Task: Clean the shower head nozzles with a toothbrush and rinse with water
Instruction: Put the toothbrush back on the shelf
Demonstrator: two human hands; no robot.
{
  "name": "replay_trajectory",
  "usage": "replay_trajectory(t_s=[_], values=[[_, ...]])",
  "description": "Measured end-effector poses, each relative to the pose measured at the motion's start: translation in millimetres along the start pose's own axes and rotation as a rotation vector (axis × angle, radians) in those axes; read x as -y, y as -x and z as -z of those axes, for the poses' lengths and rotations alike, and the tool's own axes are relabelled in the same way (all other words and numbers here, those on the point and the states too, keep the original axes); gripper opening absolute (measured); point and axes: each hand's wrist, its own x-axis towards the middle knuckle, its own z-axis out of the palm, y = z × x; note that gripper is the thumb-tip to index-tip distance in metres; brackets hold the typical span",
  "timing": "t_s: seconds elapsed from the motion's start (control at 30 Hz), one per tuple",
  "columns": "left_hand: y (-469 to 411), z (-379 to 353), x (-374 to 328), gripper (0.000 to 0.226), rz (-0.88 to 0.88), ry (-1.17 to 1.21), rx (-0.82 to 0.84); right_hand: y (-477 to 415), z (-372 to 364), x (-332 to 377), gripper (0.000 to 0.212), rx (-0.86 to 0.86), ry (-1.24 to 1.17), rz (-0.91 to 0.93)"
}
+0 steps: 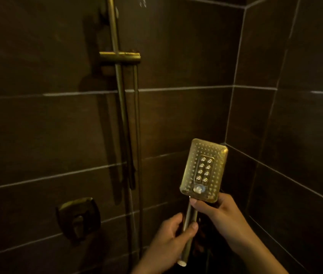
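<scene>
**Shower corner, head view: hand shower held up for inspection, before brushing.**

Lower left of the frame: the wall mixer valve point(77, 218), brass-coloured, with its lever pointing down. Centre left: the vertical slide rail point(121, 115), with the holder bracket point(120, 56) in the upper part of the frame. The bracket carries nothing.

Lower centre: the left hand point(168, 238) grasps the handle point(186, 250), fingers and thumb curled round the middle of it. Just right of centre, low in the frame, is the shower head point(204, 171), a rounded rectangle in a gold finish. It is upright, tilted slightly to the right, with its spray face turned towards the viewer. A raised central panel holds eight larger nozzles point(204, 170) in two columns, and rows of fine nozzles surround it. A pale button point(198, 189) sits at the foot of the panel. The dim light does not show whether the nozzles carry scale.

Lower right: the right hand point(216, 212) grasps the neck just under the head. Dark tiles point(295, 135) with pale grout fill the rest of the frame.

Step in hand, as judged: presenting the face. No toothbrush is in view and no water runs, so scrubbing looks not yet begun. The next move calls for one hand to let go and fetch the brush while the other keeps the face steady.
</scene>
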Motion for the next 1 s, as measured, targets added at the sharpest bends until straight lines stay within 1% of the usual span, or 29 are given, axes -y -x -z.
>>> replay_trajectory(t_s=[0.07,0.1,0.17,0.2,0.3,0.33,0.43,0.47,0.53,0.57,0.63,0.7,0.77,0.83,0.9,1.0], values=[[-8,18,-13,0.066,0.004,-0.044,-0.034,-17,-12,19,0.008,-0.01,0.0,0.032],[-13,27,-23,0.067,-0.01,-0.046,-0.03,-27,-18,30,0.008,-0.006,-0.001,0.054],[-23,43,-47,0.041,-0.08,-0.027,-0.002,-47,-30,50,0.009,0.019,-0.019,0.08],[-31,51,-59,0.031,-0.119,-0.03,-0.018,-58,-36,61,0.01,0.028,-0.036,0.096],[-46,67,-96,0.014,-0.291,-0.023,-0.093,-88,-49,88,0.015,0.028,-0.101,0.134],[-52,71,-106,0.012,-0.313,-0.014,-0.109,-97,-53,96,0.018,0.035,-0.114,0.143],[-70,84,-135,0.018,-0.334,-0.026,-0.118,-124,-60,117,0.018,0.044,-0.091,0.194],[-76,87,-144,0.026,-0.332,-0.037,-0.128,-133,-62,125,0.017,0.04,-0.078,0.209],[-83,92,-164,0.048,-0.311,-0.07,-0.134,-148,-63,143,0.016,0.029,-0.049,0.236],[-85,94,-174,0.05,-0.317,-0.1,-0.162,-155,-63,153,0.015,0.028,-0.045,0.253],[-91,101,-197,0.034,-0.388,-0.182,-0.297,-167,-61,174,0.015,0.022,-0.041,0.297],[-100,112,-222,0.038,-0.446,-0.245,-0.465,-178,-60,193,0.016,0.016,-0.038,0.329],[-121,124,-240,0.048,-0.478,-0.31,-0.576,-186,-58,206,0.018,0.017,-0.037,0.348],[-145,135,-254,0.053,-0.462,-0.349,-0.63,-192,-58,214,0.02,0.017,-0.018,0.364],[-164,140,-265,0.056,-0.426,-0.348,-0.647,-197,-60,218,0.021,0.021,-0.01,0.377],[-188,146,-275,0.05,-0.403,-0.268,-0.631,-203,-62,220,0.019,0.018,-0.019,0.389]])
